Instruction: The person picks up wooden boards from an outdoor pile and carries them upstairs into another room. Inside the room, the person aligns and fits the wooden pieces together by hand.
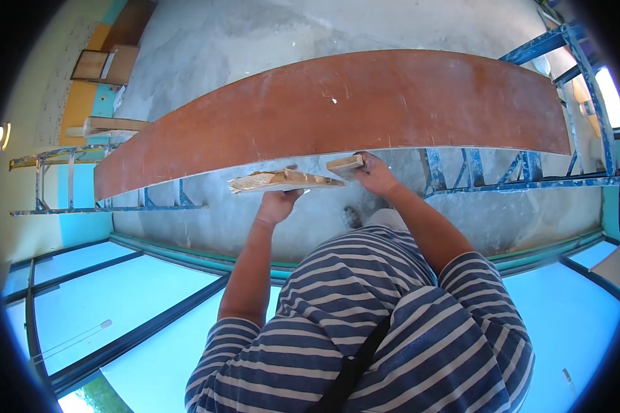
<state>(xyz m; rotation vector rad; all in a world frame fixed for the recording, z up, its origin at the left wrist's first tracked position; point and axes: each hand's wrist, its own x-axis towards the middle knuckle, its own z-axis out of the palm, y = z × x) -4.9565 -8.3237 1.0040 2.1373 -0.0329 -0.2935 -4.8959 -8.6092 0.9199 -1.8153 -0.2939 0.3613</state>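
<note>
My left hand (pixel 279 206) is closed round the underside of a longer pale piece of wood (pixel 282 181), whose left end looks ragged and splintered. In my right hand (pixel 377 175) is a short, flat wooden block (pixel 344 164), gripped at its right end. The two pieces are close together, with the block just right of and above the longer piece. Both hands are near the front edge of a long reddish-brown board (pixel 365 103), apart from its top face. My fingers are partly hidden behind the wood.
Blue, paint-spattered metal frames (pixel 530 167) stand under the board at the right, with another frame (pixel 72 180) at the left. Cardboard boxes (pixel 120 65) and stacked boards (pixel 114 125) lie along the left wall. Large windows (pixel 131 303) are close behind me. The floor (pixel 255 31) is bare concrete.
</note>
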